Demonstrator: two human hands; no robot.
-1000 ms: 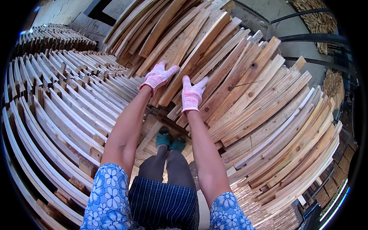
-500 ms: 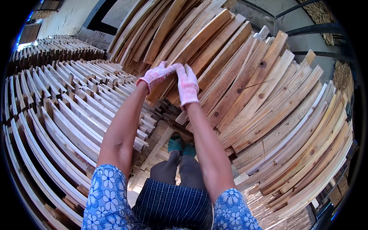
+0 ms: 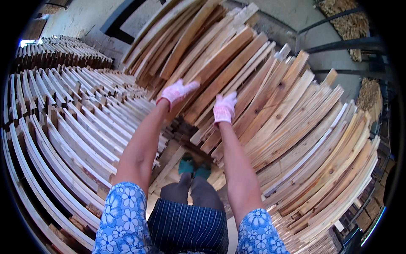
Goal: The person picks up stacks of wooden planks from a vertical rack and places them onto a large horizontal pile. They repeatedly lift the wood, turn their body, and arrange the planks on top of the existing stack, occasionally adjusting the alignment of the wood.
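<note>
Both my hands wear pale pink knitted gloves. My left hand [image 3: 178,92] lies over the lower part of a thick brown plank [image 3: 211,63], its fingers apart and one digit stretched to the right. To its right, my right hand [image 3: 225,108] is at a bundle of narrower planks [image 3: 247,64]. Its fingers are curled, and what they hold, if anything, is hidden beneath them. A gap with planks showing in it separates the two hands. Long rough planks [image 3: 270,99] with knots lean side by side to the right.
Stacked rows of pale wooden strips [image 3: 80,139] fill the left side. Dark metal bars [image 3: 344,44] run at the upper right, and a black frame [image 3: 120,23] stands against the wall. My green shoes [image 3: 194,168] are on a floor bordered by wood on both sides.
My hands have moved apart; the right one has come lower and to the right, its fingers now curled. The view has shifted slightly, with the planks appearing farther left and lower.
</note>
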